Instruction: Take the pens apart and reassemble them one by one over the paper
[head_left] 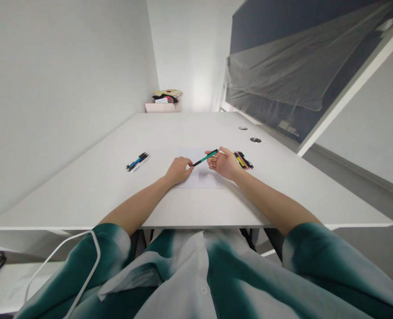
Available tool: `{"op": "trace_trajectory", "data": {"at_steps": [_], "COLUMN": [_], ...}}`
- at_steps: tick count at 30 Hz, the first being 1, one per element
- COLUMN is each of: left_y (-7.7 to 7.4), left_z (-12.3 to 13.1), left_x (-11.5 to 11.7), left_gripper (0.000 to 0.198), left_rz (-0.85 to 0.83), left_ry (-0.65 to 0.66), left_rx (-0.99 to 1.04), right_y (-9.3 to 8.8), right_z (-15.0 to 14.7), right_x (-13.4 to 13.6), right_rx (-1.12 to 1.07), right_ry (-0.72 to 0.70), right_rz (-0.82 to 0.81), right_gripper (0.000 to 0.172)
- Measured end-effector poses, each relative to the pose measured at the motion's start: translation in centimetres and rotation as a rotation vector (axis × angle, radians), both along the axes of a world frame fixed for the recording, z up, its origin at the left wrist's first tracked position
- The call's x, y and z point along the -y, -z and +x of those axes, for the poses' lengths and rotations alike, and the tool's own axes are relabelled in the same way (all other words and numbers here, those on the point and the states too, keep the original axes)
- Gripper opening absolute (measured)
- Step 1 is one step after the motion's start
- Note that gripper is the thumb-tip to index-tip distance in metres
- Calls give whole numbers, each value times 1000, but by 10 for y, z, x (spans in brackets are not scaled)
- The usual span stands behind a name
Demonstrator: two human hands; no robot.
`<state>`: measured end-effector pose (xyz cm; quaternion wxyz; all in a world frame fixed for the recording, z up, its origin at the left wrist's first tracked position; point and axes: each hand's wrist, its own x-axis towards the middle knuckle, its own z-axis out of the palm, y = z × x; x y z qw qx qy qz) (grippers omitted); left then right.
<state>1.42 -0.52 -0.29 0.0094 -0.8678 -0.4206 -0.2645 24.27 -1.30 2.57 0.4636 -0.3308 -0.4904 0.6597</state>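
A slim green and black pen is held slantwise over a white sheet of paper, its right end higher. The fingertips of my left hand pinch the pen's black lower end, close to the sheet. My right hand has its palm turned up and holds the upper end between thumb and fingers, the other fingers curled, with a ring on one. The paper lies flat on the white table, partly under both hands.
Left of the paper lies a group of blue, black and white pens. Beside my right hand are several highlighters or markers. A pink box with cloth-like items stands at the far end. Two round grommets sit near the right edge, by a plastic-draped partition.
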Motion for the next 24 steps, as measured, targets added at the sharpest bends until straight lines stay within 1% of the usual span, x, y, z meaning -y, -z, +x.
{"op": "trace_trajectory", "data": {"at_steps": [2,6,8,11,14,17,21,24], "left_y": [0,-3,-3,-3,-2,-2,-3,-3], "left_z": [0,0,0,0,0,1,5,6], "left_x": [1,1,1,0,-1,1,5,6], "left_gripper": [14,10,9,8,8,8,11,14], "left_rz": [61,155,183,204,212,217,217,171], "left_ry": [-16,-40,-41,-42,-29,4,65,101], "left_rx": [30,68,79,94,101,107,97,65], "right_y": [-1,1,2,1,0,3,13,20], "right_z": [-1,-3,-3,-4,-4,-9,-22,-28], "right_x": [2,1,1,1,3,3,6,7], "right_rx": [-52,-153,-181,-202,-185,-110,138,302], "right_ry": [-9,16,34,40,40,45,65,65], "right_rz": [-31,-72,-84,-82,-44,22,195,296], "right_gripper": [48,37,35,37,45,50,36,29]}}
